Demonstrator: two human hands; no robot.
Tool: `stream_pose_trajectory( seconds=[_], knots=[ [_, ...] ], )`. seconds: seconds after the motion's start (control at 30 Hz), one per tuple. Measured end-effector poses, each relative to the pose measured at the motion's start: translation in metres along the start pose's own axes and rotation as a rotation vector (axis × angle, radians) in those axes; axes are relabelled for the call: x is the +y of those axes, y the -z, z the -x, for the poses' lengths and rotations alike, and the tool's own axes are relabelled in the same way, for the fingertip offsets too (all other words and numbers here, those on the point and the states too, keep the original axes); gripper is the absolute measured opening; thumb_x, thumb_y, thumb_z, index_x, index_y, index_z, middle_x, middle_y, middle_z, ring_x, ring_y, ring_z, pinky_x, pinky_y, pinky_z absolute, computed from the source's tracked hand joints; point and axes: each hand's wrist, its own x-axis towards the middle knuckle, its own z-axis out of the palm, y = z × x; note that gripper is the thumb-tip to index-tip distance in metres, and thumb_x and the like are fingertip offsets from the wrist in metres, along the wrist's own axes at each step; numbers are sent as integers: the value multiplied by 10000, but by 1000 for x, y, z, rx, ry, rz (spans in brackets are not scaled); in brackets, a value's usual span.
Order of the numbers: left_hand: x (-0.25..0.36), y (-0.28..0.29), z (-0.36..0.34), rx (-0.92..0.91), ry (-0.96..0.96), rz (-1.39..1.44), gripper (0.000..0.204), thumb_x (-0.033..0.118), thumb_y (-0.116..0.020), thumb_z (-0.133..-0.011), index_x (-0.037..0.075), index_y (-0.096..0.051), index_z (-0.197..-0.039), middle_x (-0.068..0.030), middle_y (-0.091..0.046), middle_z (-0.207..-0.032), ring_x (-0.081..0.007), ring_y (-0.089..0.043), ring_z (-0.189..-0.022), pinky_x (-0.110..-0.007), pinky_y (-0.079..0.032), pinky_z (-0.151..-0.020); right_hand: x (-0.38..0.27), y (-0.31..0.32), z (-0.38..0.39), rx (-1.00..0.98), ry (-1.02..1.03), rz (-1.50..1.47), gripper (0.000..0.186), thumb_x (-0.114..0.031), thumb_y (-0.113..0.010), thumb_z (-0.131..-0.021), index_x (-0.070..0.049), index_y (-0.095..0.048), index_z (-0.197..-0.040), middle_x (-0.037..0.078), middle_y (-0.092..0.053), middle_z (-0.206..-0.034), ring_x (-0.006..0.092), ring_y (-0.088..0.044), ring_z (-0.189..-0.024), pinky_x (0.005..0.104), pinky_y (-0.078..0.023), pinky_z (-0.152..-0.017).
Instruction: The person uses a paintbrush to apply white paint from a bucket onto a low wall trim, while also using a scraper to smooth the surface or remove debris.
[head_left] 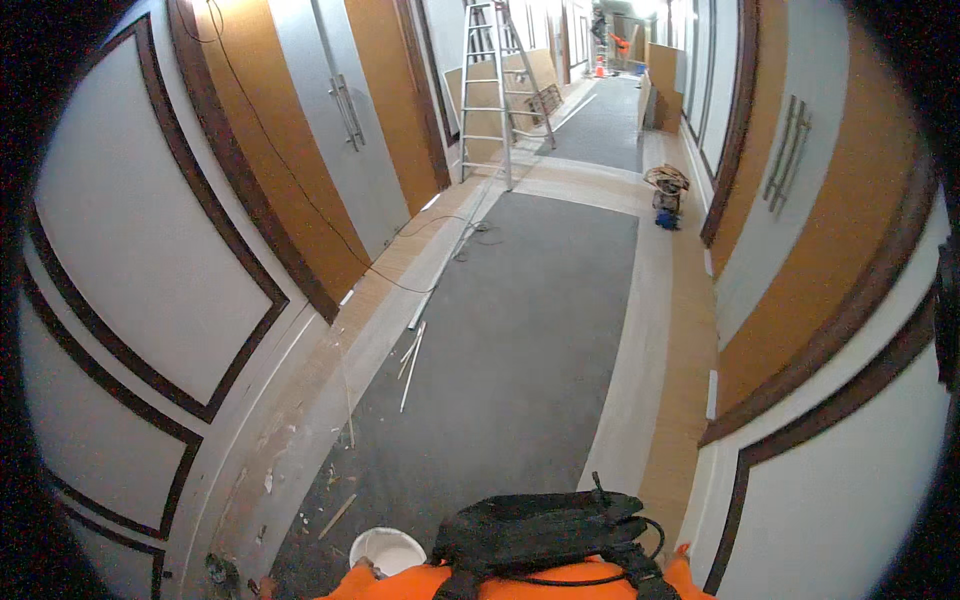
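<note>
A white bucket (388, 543) with pale contents is at the bottom edge, beside a black pack (530, 525) worn over my orange top. My left hand (364, 566) shows only in small part at the bucket's near rim; its grip is hidden. My right hand is not visible. Thin strips (412, 355) and scraps lie on the dark grey floor (520, 340) ahead and to the left.
An aluminium stepladder (485, 123) and boards (535, 75) stand ahead left. Cords (365, 262) trail along the left. A small machine (666, 200) sits by the right wall. Panelled walls and doors line the corridor; farther down are an orange cone (601, 66) and a person (620, 45).
</note>
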Motion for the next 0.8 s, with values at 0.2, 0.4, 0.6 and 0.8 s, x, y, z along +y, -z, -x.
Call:
stream_pose_trajectory(
  seconds=[0.2,0.4,0.6,0.8],
  knots=[
    [98,-60,-14,37,69,130,324,284,-451,-756,-8,-581,-807,-229,-586,-827,-349,-567,-771,-420,-442,-706,-205,51,-114,83,293,-192,571,-523,-634,-708,-64,-512,-1025,68,-560,-923,220,-550,-840,328,-467,-717],
    [238,-111,-111,-24,85,142,311,275,-450,-757,-7,-574,-797,-226,-583,-816,-345,-565,-761,-417,-442,-694,-353,49,-186,-23,329,-114,389,-344,-676,-694,-62,-513,-908,33,-520,-756,138,-532,-666,332,-437,-579],
    [426,-146,-215,-97,69,69,298,267,-449,-757,-5,-567,-788,-222,-580,-805,-341,-562,-750,-415,-443,-683,-353,-39,-170,-97,-183,-29,425,-387,-665,-697,-60,-536,-935,41,-542,-775,140,-540,-691,336,-437,-591],
    [604,-187,-295,-158,16,-28,286,259,-448,-758,-4,-560,-779,-218,-577,-795,-337,-559,-740,-412,-443,-671,-457,-32,-224,-92,-385,-46,444,-413,-646,-703,-54,-552,-946,64,-559,-811,153,-549,-709,341,-444,-632]
  ],
)
